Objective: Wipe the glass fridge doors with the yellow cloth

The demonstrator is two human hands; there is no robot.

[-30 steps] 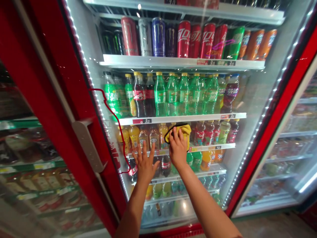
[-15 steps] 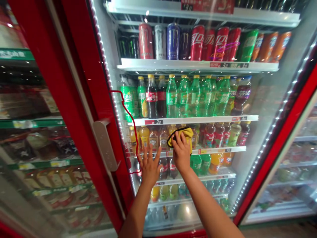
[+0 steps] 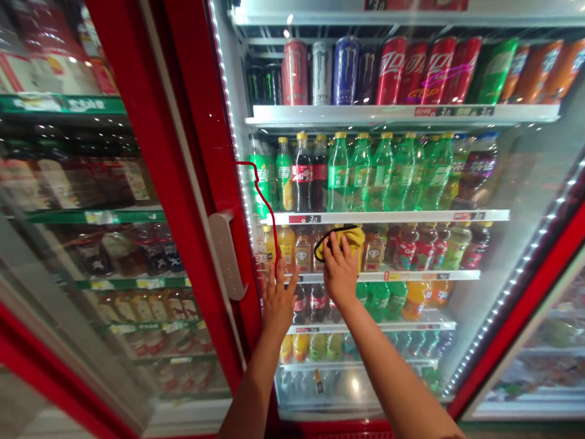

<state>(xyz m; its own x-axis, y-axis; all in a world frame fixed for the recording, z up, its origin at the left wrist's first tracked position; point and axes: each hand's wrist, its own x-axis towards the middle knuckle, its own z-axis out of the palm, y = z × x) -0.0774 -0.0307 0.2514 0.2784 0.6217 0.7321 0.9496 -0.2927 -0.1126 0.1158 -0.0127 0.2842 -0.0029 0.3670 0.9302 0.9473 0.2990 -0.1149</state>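
Note:
My right hand (image 3: 342,271) presses a yellow cloth (image 3: 354,236) with a black edge against the glass door (image 3: 525,183) of a drinks fridge. Its fingers lie bent over the cloth, and part of the cloth is hidden under them. Lower and to the left, my left hand (image 3: 280,299) rests on the same glass with fingers spread, holding nothing. Behind the glass, juice bottles (image 3: 286,247) stand on the shelf at the height of the cloth. A red outline (image 3: 267,201) marks the glass above my left hand.
A grey door handle (image 3: 227,256) sits on the red frame (image 3: 201,122) left of my hands. Cans (image 3: 390,72) and green bottles (image 3: 338,171) fill the upper shelves inside. More stocked fridge cabinets stand on both sides.
The view has swung left, so the shelves sit farther right in the picture. Against the bottles, my right hand and the cloth have slid left. My left hand has also shifted left on the glass.

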